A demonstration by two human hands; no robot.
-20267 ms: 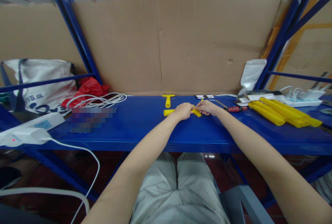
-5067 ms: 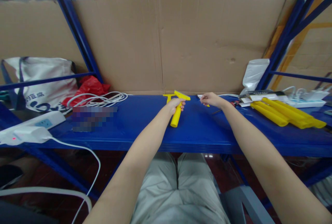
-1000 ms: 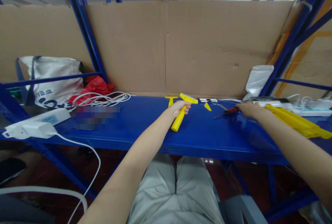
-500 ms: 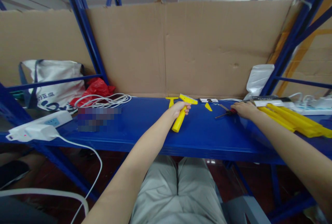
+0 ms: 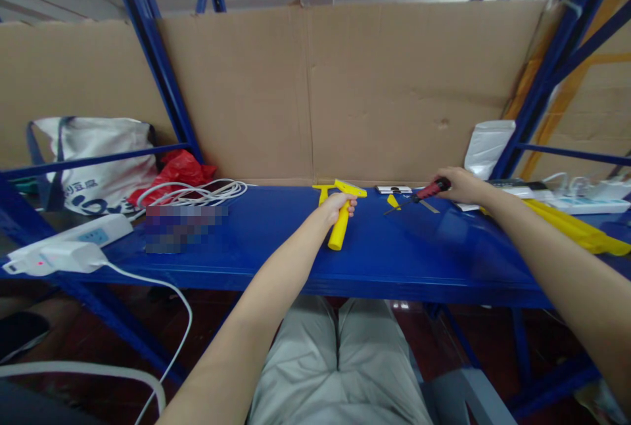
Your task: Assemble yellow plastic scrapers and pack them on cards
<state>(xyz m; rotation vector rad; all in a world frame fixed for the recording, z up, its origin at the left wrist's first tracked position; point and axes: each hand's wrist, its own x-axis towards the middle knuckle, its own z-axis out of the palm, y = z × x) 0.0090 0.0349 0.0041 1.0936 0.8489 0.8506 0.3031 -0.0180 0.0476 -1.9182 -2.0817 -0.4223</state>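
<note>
My left hand (image 5: 341,207) is closed around the neck of a yellow scraper (image 5: 338,236), whose wide head points away from me. In my right hand (image 5: 461,183) is a screwdriver (image 5: 434,188) with a red and black handle, its shaft slanting down to the left. A small yellow triangular piece (image 5: 393,201) lies close to the screwdriver's tip. Beneath the tool rests a thin metal strip (image 5: 430,206). Beside the scraper head is another yellow T-shaped part (image 5: 323,194), partly hidden by my left hand. A flat black-and-white item (image 5: 393,190) lies behind the triangular piece.
Yellow tube-like pieces (image 5: 576,228) lie on the blue shelf (image 5: 276,234) at right, near a white power strip (image 5: 591,204). On the left are another power strip (image 5: 93,236), coiled white cable (image 5: 207,190), a red bag (image 5: 182,169) and a cloth bag (image 5: 108,162). Cardboard (image 5: 374,90) stands behind.
My right hand has lifted the screwdriver off the shelf and brought it slightly left, its tip now near the small yellow piece. The left hand still grips the scraper.
</note>
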